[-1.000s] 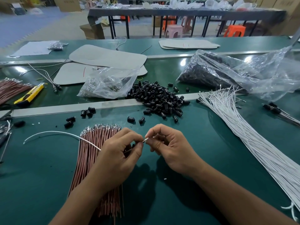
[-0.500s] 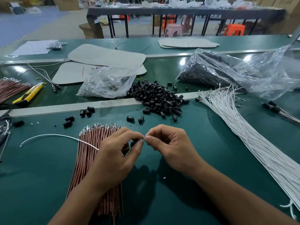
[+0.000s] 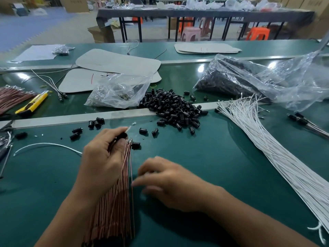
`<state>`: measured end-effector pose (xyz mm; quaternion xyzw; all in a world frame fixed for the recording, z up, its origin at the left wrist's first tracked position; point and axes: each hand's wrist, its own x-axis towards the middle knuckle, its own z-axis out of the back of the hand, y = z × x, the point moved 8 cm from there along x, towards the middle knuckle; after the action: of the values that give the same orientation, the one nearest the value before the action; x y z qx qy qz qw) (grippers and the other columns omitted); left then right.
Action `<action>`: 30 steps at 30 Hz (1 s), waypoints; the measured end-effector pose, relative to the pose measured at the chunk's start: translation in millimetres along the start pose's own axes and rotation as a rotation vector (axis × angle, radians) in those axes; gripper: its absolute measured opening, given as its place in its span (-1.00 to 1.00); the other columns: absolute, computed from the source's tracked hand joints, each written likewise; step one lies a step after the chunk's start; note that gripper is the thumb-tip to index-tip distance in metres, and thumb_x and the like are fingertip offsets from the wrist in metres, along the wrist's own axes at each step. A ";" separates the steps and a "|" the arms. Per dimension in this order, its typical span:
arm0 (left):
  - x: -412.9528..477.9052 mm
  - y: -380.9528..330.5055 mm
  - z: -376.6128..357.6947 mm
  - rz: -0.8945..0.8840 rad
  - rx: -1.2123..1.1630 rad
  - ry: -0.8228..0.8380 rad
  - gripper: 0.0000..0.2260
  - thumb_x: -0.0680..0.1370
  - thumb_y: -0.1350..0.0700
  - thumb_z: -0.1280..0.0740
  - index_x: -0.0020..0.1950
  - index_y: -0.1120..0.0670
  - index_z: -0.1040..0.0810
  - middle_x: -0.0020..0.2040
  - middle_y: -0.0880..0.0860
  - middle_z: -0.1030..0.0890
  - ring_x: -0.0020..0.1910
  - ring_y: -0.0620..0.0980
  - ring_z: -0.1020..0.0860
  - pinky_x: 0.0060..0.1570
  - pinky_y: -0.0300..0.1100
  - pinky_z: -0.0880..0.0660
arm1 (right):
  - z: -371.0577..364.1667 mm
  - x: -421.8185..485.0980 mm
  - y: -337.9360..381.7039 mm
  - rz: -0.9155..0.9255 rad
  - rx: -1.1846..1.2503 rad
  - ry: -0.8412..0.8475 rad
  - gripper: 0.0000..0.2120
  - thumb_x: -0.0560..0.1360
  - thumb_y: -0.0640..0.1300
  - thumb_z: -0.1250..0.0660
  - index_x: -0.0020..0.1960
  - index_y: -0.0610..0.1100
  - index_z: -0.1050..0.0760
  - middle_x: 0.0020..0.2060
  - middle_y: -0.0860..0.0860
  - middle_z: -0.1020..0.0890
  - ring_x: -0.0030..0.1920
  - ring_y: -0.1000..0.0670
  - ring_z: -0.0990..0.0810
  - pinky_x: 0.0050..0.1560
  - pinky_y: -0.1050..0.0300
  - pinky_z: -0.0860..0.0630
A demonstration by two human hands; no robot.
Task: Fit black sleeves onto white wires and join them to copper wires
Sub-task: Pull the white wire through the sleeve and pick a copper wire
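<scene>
Table (image 3: 213, 166): green, carries all the stock.

White wire bundle (image 3: 267, 148): fans down the right side, well apart from both hands.

Copper wire bundle (image 3: 115, 211): lies lengthwise at centre-left, terminal ends pointing away. The left forearm and hand cover most of it.

Sleeve pile (image 3: 172, 109): loose black sleeves heaped across the metal strip, beyond the hands.

Left hand (image 3: 101, 157): fingers curled, pinching one white wire (image 3: 46, 144) over the far end of the copper bundle. The wire's tail loops off to the left on the table.

Right hand (image 3: 169, 179): motion-blurred, fingertips at the right edge of the copper bundle. Cannot tell whether it pinches a strand or only touches.

Black sleeve (image 3: 122, 135): appears already threaded on the held wire, with the pale tip just past it.

Step, as judged: sleeve fitted, joining stage starting. The next move calls for singling out one copper strand, lifting its terminal end clear of its neighbours, and lining it up with the white tip.

Unclear: terminal detail on the tip, how far the sleeve is seated, and the right fingertips.
</scene>
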<state>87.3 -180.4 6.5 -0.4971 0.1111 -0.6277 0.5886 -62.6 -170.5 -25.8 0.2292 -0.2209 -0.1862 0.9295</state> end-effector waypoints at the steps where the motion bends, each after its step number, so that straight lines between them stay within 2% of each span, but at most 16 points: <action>1: 0.9 5.6 4.8 0.043 -0.032 -0.037 -0.70 0.58 0.30 -0.33 0.25 0.02 -0.59 0.01 -0.08 -0.65 -0.02 -0.14 -0.61 0.03 -0.37 -0.51 | -10.3 1.2 10.9 0.087 -0.050 0.085 -0.77 0.57 -0.25 -0.38 0.22 -0.14 -0.64 0.15 -0.09 -0.56 0.06 -0.07 -0.47 0.10 0.06 -0.47; 4: 2.6 16.4 13.4 0.126 -0.090 -0.117 -0.72 0.59 0.24 -0.35 0.26 -0.02 -0.59 0.01 -0.12 -0.67 -0.03 -0.19 -0.64 0.04 -0.34 -0.54 | -23.0 4.6 25.1 0.189 -0.134 0.193 -0.79 0.57 -0.24 -0.36 0.17 -0.10 -0.66 0.18 -0.07 -0.56 0.03 -0.09 -0.42 0.00 -0.07 -0.43; 6: 2.4 18.2 14.8 0.135 -0.103 -0.133 -0.75 0.58 0.15 -0.36 0.25 -0.01 -0.59 -0.04 -0.12 -0.68 -0.11 -0.23 -0.63 -0.03 -0.36 -0.56 | -23.6 5.0 26.3 0.192 -0.166 0.217 -0.82 0.59 -0.18 -0.36 0.16 -0.09 -0.65 0.16 -0.05 -0.57 0.02 -0.09 -0.42 -0.02 -0.02 -0.39; 8: 1.1 17.7 14.6 0.138 -0.102 -0.134 -0.73 0.55 0.01 -0.35 0.24 -0.04 -0.59 -0.09 -0.10 -0.68 -0.18 -0.18 -0.63 -0.10 -0.30 -0.58 | -23.9 5.3 27.7 0.195 -0.216 0.230 -0.84 0.62 -0.11 -0.34 0.15 -0.07 -0.63 0.12 -0.02 -0.56 0.03 -0.06 -0.40 -0.03 0.04 -0.35; 12: -0.1 15.0 11.0 0.124 -0.087 -0.107 -0.70 0.52 -0.08 -0.32 0.24 -0.10 -0.57 -0.19 -0.05 -0.66 -0.31 -0.10 -0.60 -0.25 -0.19 -0.57 | -23.9 5.1 30.0 0.205 -0.219 0.230 -0.90 0.60 -0.13 -0.35 0.06 -0.11 -0.62 0.01 -0.03 -0.55 0.02 -0.05 -0.38 -0.04 0.05 -0.33; 14: -0.2 16.4 9.1 0.136 -0.109 -0.093 -0.70 0.52 -0.06 -0.34 0.24 -0.09 -0.57 -0.18 -0.07 -0.67 -0.33 -0.06 -0.59 -0.32 -0.15 -0.56 | -22.7 3.5 29.9 0.203 -0.245 0.213 -0.92 0.60 -0.15 -0.33 0.04 -0.12 -0.59 0.01 -0.04 -0.52 0.05 -0.06 -0.37 0.02 0.03 -0.34; 17: -0.6 17.0 6.0 0.145 -0.146 -0.060 -0.72 0.50 -0.01 -0.37 0.21 -0.07 -0.57 -0.12 -0.14 -0.69 -0.18 -0.16 -0.66 -0.18 -0.31 -0.58 | -17.1 1.3 26.6 0.163 -0.221 0.169 -0.90 0.58 -0.27 -0.31 0.07 -0.14 -0.53 0.04 -0.06 -0.50 0.10 -0.08 -0.37 0.19 0.05 -0.33; 19: -0.8 17.0 4.1 0.153 -0.179 -0.037 -0.75 0.49 0.01 -0.38 0.16 -0.10 -0.58 -0.11 -0.16 -0.70 -0.14 -0.20 -0.67 -0.11 -0.37 -0.57 | 1.9 2.9 17.4 0.018 0.032 0.035 -0.79 0.51 -0.46 -0.28 0.04 -0.21 -0.52 -0.05 -0.05 -0.53 0.00 -0.01 -0.42 0.12 0.16 -0.37; 21: -1.0 16.9 1.1 0.162 -0.214 -0.009 -0.75 0.48 0.04 -0.39 0.15 -0.10 -0.60 -0.09 -0.14 -0.70 -0.11 -0.19 -0.67 -0.08 -0.39 -0.57 | 34.0 -0.2 1.6 -0.123 0.324 -0.269 -0.72 0.49 -0.54 -0.23 0.01 -0.20 -0.52 -0.16 0.04 -0.53 -0.13 0.10 -0.49 -0.02 0.29 -0.44; 24: -2.5 14.7 -5.4 0.176 -0.280 0.034 -0.74 0.48 0.11 -0.40 0.15 -0.09 -0.60 -0.04 -0.09 -0.71 -0.04 -0.14 -0.67 0.01 -0.37 -0.56 | 78.9 -15.2 -17.3 -0.165 0.540 -0.692 -0.76 0.59 -0.36 -0.24 0.06 -0.06 -0.53 -0.22 0.11 -0.57 -0.21 0.13 -0.51 -0.13 0.26 -0.49; 27: -3.8 8.7 -11.8 0.153 -0.296 0.086 -0.77 0.51 0.19 -0.38 0.13 -0.04 -0.60 -0.04 -0.09 -0.71 -0.01 -0.15 -0.67 0.02 -0.39 -0.54 | 109.5 -29.6 -28.1 -0.167 0.431 -0.842 -0.81 0.62 -0.25 -0.25 0.11 -0.05 -0.58 -0.20 0.09 -0.59 -0.24 0.11 -0.50 -0.15 0.27 -0.45; 30: -5.8 3.9 -16.9 0.126 -0.306 0.132 -0.79 0.50 0.12 -0.35 0.12 -0.04 -0.61 -0.05 -0.12 -0.71 0.00 -0.17 -0.67 0.01 -0.42 -0.53 | 115.8 -31.9 -30.1 -0.174 0.114 -0.783 -0.87 0.61 -0.29 -0.31 0.05 -0.17 -0.63 -0.18 0.08 -0.58 -0.18 0.11 -0.53 -0.11 0.32 -0.40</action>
<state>75.9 -184.1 -7.3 -0.5308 0.2745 -0.5967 0.5356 -154.0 -220.9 40.9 0.2098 -0.5479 -0.3249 0.7418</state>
